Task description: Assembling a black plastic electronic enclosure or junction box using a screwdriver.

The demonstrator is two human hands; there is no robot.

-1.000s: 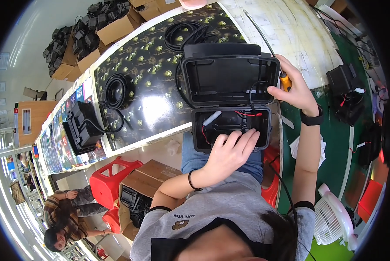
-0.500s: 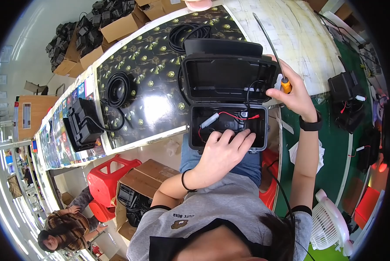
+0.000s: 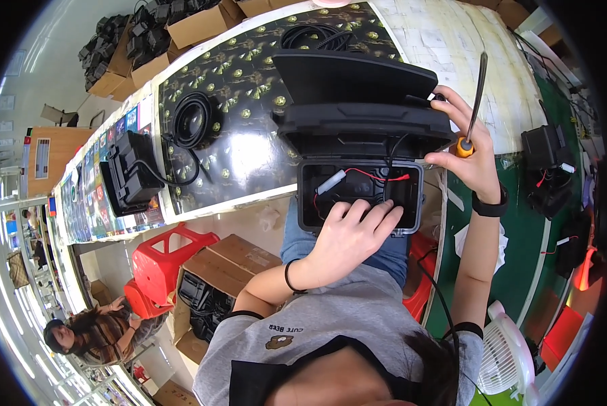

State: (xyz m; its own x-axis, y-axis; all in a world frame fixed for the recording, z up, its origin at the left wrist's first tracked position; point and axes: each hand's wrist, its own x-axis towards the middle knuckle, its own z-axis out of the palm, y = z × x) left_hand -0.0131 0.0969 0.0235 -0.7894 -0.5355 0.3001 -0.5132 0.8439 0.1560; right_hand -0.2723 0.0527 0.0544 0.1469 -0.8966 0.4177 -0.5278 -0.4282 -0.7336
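Note:
A black plastic box (image 3: 359, 222) rests at my lap by the table's near edge, its hinged lid (image 3: 378, 125) partly raised. Inside it are a white connector (image 3: 330, 183) and a red wire (image 3: 378, 176). My left hand (image 3: 357, 233) reaches over the near wall into the box, fingers bent together; what they grip, if anything, is hidden. My right hand (image 3: 476, 162) keeps a screwdriver (image 3: 464, 146) with an orange handle against the palm, its shaft pointing up. Thumb and fingers of that hand also span the lid's right end.
Coiled black cables (image 3: 194, 120) and another black box (image 3: 131, 174) lie on the patterned table mat (image 3: 242, 135). More black units (image 3: 547, 149) sit on the green surface at right, near a white fan (image 3: 503, 355). A red stool (image 3: 158, 264), a carton (image 3: 239, 260) and another person (image 3: 94, 335) are at lower left.
My right hand has tipped the lid down toward the box, and the screwdriver's shaft has swung from leaning left to nearly upright. My left hand stays in the box. The other person has shifted.

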